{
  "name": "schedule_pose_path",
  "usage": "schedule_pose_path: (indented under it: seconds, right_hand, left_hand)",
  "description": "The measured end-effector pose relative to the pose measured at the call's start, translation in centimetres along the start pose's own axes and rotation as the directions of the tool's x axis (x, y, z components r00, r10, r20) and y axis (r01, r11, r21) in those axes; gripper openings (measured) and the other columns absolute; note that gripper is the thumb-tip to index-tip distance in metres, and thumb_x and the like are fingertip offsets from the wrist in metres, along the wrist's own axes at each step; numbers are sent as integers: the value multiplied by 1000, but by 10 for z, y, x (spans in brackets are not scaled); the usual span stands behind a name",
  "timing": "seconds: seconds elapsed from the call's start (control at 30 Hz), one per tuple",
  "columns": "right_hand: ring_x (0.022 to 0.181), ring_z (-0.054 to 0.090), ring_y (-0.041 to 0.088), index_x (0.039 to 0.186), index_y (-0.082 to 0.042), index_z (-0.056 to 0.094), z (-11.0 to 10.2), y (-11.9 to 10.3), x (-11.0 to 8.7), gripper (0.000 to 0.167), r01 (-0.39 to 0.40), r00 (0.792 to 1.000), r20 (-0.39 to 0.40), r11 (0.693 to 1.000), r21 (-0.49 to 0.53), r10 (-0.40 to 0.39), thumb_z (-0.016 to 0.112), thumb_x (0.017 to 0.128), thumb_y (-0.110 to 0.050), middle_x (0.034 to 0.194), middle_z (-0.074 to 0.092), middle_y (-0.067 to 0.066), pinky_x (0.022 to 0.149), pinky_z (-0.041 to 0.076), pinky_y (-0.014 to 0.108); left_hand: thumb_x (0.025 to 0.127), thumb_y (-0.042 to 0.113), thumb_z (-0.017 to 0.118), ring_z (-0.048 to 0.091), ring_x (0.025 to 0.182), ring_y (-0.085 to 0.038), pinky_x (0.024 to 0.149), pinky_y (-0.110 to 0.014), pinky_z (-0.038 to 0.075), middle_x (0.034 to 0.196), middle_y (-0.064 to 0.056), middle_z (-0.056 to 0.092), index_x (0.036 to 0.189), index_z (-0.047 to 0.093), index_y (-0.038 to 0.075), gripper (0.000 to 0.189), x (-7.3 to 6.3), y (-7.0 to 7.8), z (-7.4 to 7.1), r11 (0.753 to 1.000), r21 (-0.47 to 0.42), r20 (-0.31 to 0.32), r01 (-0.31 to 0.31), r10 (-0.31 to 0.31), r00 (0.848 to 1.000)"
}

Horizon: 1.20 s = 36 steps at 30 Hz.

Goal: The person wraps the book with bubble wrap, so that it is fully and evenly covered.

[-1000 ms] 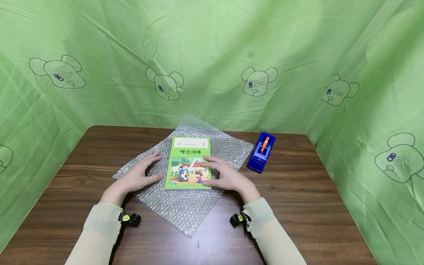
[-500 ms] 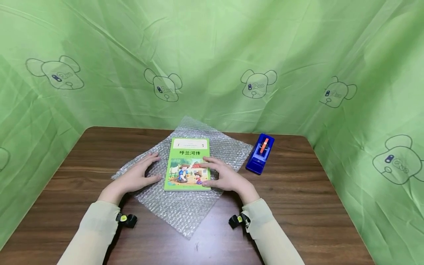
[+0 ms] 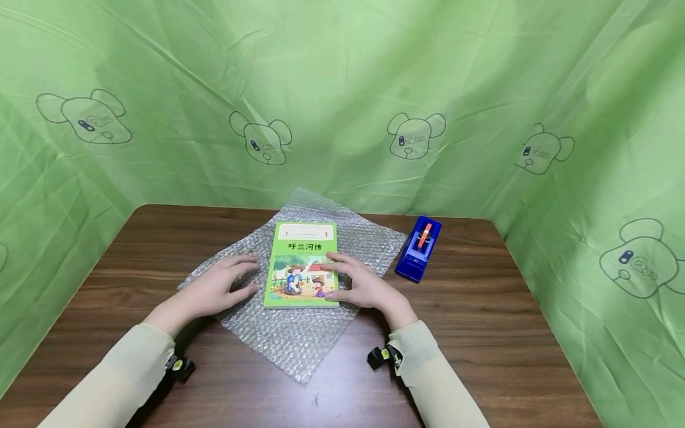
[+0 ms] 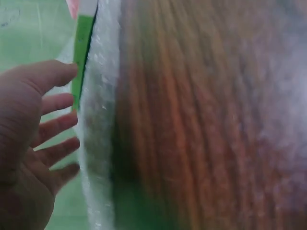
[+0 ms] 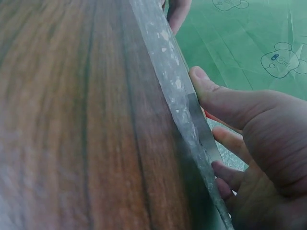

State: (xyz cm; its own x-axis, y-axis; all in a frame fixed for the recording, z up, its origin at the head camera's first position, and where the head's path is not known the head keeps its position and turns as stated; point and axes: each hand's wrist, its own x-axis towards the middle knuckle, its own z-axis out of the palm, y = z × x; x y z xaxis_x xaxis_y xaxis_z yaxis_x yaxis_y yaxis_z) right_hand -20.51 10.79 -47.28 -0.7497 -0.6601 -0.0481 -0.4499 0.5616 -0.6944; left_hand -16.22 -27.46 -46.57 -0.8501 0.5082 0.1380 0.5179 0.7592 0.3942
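The right hand (image 3: 369, 286) hid part of the book (image 3: 299, 267) under its fingers (image 3: 345, 260); tiny print (image 3: 307, 236) beyond them was unreadable.

Wearing long, pale cream sleeves (image 3: 441, 374) with plain cuffs (image 3: 411, 337). Bearing a small black camera (image 3: 376, 358) at each wrist, showing a yellow-green spot (image 3: 385, 354).

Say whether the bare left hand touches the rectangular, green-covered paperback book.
Apart. The head view shows it: a strip of clear plastic bubble wrap is visible between the left hand and the book.
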Motion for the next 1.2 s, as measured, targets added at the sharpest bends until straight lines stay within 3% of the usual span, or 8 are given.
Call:
schedule_pose_path:
  seconds: [0.17, 0.33, 0.5, 0.83, 1.0, 1.2]
  right_hand:
    - [166, 22, 35, 161, -24, 57, 1, 1, 0, 72, 0, 1000, 4, 1000, -1, 0, 85, 97, -39, 178, 34, 1, 130, 15, 70]
    - [166, 21, 35, 161, -24, 57, 1, 1, 0, 72, 2, 1000, 8, 1000, -2, -2, 85, 97, -39, 178, 33, 1, 130, 14, 70]
    - [167, 21, 34, 162, -24, 57, 0, 1, 0, 73, -5, 1000, 12, 1000, 0, 5, 85, 97, -39, 179, 31, 0, 131, 13, 70]
    - [167, 21, 35, 161, -22, 58, -1, -3, -2, 72, -15, 1000, 12, 999, 30, 14, 86, 96, -37, 179, 32, 0, 130, 14, 71]
    - [167, 20, 34, 161, -22, 57, -1, -3, -1, 73, -19, 1000, 11, 999, 34, 19, 86, 96, -36, 179, 31, 0, 130, 13, 71]
    - [167, 20, 35, 161, -20, 58, -1, -3, -1, 72, -13, 1000, 12, 999, 48, 13, 86, 96, -34, 179, 32, 1, 130, 15, 70]
  left_hand:
    - [97, 29, 85, 57, 142, -44, 118, -66, 45, 152, -22, 62, 149, 63, 0, 63, -7, 20, -6, 997, -24, 5, -75, 75, 997]
    - [91, 44, 90, 48, 152, -44, 122, -67, 39, 165, -20, 51, 162, 49, 2, 92, -16, 42, -8, 990, -58, 93, -131, 136, 986]
    - [83, 54, 94, 40, 158, -41, 125, -64, 35, 172, -16, 43, 167, 43, 7, 110, -20, 53, -6, 988, -59, 153, -140, 148, 977]
    - [70, 59, 99, 33, 162, -41, 124, -71, 32, 177, -13, 34, 172, 34, 12, 130, -22, 57, -3, 991, -74, 251, -112, 127, 960]
    - [65, 57, 102, 31, 163, -39, 121, -75, 34, 179, -9, 31, 174, 33, 17, 135, -22, 58, -1, 994, -37, 285, -104, 111, 952]
    - [73, 52, 99, 34, 161, -38, 121, -74, 35, 177, -6, 37, 168, 45, 20, 113, -23, 61, 0, 993, -21, 271, -120, 121, 955]
